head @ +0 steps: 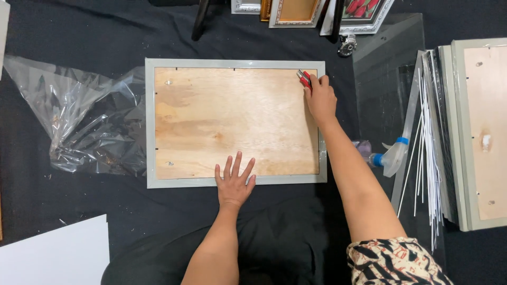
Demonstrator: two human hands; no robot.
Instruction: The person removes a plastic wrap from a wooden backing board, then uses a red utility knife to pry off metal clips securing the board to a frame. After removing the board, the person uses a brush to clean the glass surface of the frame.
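Your right hand (320,97) grips a red-handled tool (303,79) closed at the far right corner of the picture frame (236,63), lying face-down mid-bench. Your left hand (234,182) lies open and flat on its plywood backing (232,121), holding nothing. Backing seated; that corner is in hand.

Patterned cream, black, red sleeve (393,261)
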